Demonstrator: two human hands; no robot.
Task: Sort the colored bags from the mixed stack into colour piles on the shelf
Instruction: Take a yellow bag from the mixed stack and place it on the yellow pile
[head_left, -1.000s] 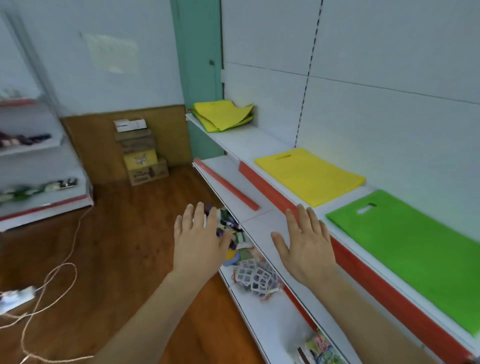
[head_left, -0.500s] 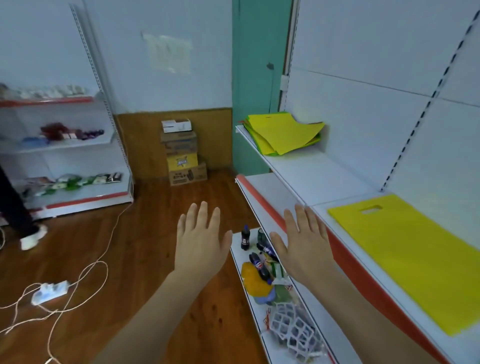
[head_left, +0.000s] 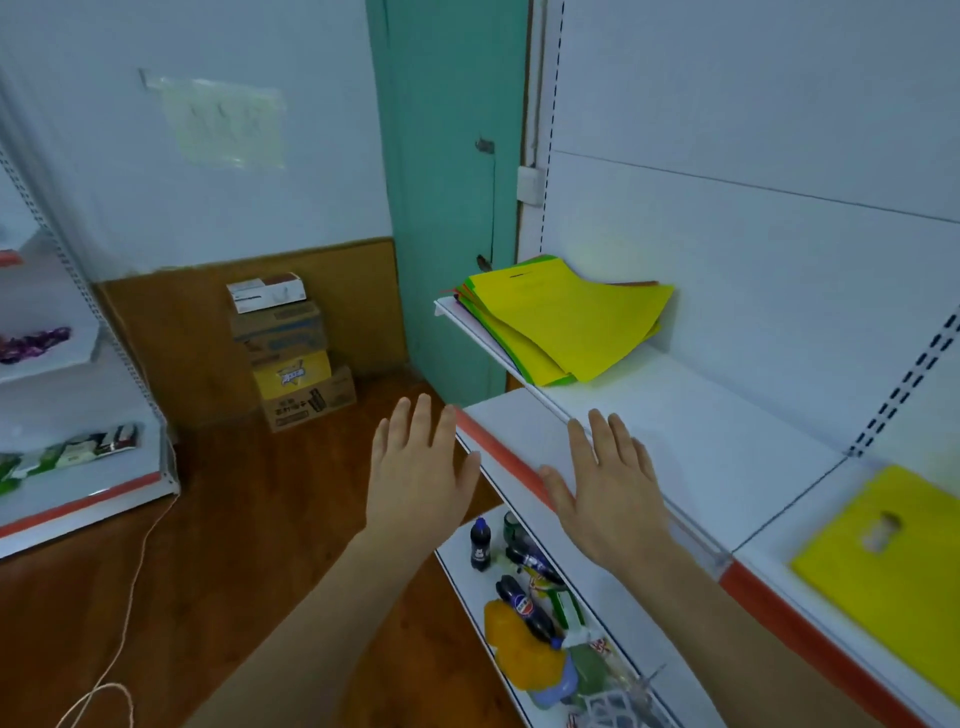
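- Head view: left hand (head_left: 418, 480) raised palm-down, fingers straight and slightly spread, holding nothing; it hangs over the wooden floor (head_left: 249, 545), just beside the red front edge of the lower shelf (head_left: 506, 415).
- Right hand (head_left: 610, 486) likewise flat, fingers extended and a little apart, empty; it hovers in front of the upper shelf (head_left: 691, 415). Contact with the shelf edge cannot be told.
- Mixed stack of bags (head_left: 563, 325) lies at the far end of the upper shelf against the back panel; yellow on top, green and red edges showing beneath. Well apart from both hands.
- Single yellow bag (head_left: 893, 566) lies flat on the same shelf at the near right, handle cut-out visible.
- Small soda bottles (head_left: 480, 543) and packets on the bottom shelf, below the hands.
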